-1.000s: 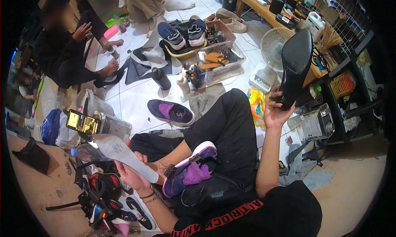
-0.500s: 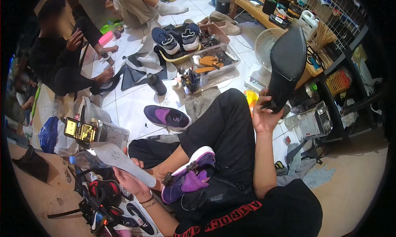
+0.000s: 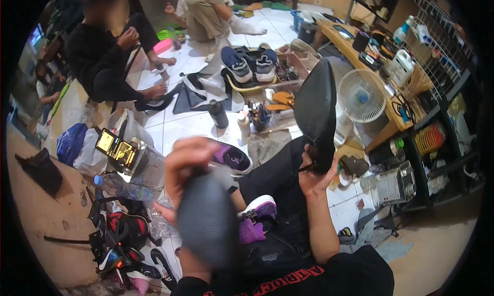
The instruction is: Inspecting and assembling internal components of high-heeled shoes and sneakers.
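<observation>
My left hand [image 3: 182, 164], blurred, is raised with its fingers curled at a dark grey, ribbed sole-shaped piece [image 3: 206, 224], which hides much of my palm and wrist. My right hand [image 3: 316, 177] grips a long black sole-shaped piece [image 3: 314, 110] by its narrow lower end, upright over my knee. A purple sneaker [image 3: 265, 208] with a crumpled purple mesh patch [image 3: 251, 229] lies on my lap between my forearms. Another purple shoe [image 3: 231, 157] rests on the white tiled floor, partly behind my left hand.
Ahead stand navy sneakers [image 3: 242, 64] in a basket, a tool tub [image 3: 280, 100] and dark bottle [image 3: 218, 116]. A person [image 3: 98, 59] sits left, another [image 3: 206, 15] farther back. Right are a fan [image 3: 363, 95] and wooden bench [image 3: 334, 36]; lower left, piled shoes [image 3: 123, 229] and a phone [image 3: 116, 149].
My left hand has risen and turned its piece, so a dark face shows instead of the pale one. My right hand has moved left and down with the black piece. The view has shifted.
</observation>
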The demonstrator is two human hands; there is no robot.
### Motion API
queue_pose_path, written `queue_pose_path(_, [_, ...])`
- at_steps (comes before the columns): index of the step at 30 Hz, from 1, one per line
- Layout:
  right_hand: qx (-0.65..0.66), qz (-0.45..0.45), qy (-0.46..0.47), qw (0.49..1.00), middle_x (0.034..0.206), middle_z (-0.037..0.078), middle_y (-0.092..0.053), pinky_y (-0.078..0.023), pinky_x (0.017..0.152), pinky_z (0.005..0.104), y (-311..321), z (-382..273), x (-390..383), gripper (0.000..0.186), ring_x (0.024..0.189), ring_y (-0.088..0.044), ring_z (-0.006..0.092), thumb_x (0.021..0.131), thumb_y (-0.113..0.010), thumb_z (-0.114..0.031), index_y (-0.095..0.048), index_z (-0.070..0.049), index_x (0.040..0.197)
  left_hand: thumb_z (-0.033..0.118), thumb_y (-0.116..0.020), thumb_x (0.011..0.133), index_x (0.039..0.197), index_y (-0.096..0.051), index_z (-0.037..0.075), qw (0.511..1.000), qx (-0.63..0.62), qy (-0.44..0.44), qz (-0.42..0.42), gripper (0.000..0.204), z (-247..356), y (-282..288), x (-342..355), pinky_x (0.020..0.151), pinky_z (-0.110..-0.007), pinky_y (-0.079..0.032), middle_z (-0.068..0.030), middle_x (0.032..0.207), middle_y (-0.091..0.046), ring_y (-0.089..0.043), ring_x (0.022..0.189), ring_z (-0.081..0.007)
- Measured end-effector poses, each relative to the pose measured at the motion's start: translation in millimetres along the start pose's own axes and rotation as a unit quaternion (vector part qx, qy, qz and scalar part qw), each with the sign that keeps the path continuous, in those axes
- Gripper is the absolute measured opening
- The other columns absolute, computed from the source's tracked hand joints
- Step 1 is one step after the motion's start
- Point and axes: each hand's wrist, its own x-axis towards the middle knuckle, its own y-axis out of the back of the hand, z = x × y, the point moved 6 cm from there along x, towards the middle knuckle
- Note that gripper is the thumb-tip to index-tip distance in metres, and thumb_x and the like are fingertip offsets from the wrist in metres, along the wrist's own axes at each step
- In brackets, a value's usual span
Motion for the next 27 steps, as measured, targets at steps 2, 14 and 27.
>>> queue_pose_path(2, [0.012,0.025,-0.028,0.999,0.115,0.008,-0.074,-0.057,0.073,0.0304,-8,11,-5,0.044,0.097,-0.072,0.0207,0.106,-0.048,-0.047,-0.065,-0.011,0.123,0.027,-0.065,0.084,0.124,-0.058,0.004,0.995,0.041,-0.014,-0.089,0.046,-8,-43,20,0.103,-0.037,-0.043,-0.0178,0.124,-0.053,-0.055,0.117,-0.0266])
queue_pose_path(14, [0.003,0.036,-0.054,0.998,0.111,0.008,-0.071,-0.057,0.063,0.0310,-25,12,-10,0.043,0.084,-0.071,0.0201,0.107,-0.042,-0.046,-0.057,-0.010,0.124,0.006,-0.053,0.064,0.126,-0.064,0.007,0.935,0.244,-0.022,-0.257,0.064,-30,-90,20,0.109,-0.041,-0.038,-0.0172,0.139,-0.040,-0.043,0.128,-0.0358])
queue_pose_path(27, [0.000,0.109,-0.040,0.993,0.109,0.006,-0.073,-0.054,0.054,0.0279,-17,7,-5,0.039,0.075,-0.070,0.0192,0.105,-0.045,-0.046,-0.060,-0.014,0.123,0.002,-0.051,0.061,0.133,-0.056,0.005,0.966,0.200,-0.037,-0.157,0.072,-55,-76,26,0.112,-0.046,-0.038,-0.0222,0.146,-0.040,-0.044,0.132,-0.0374])
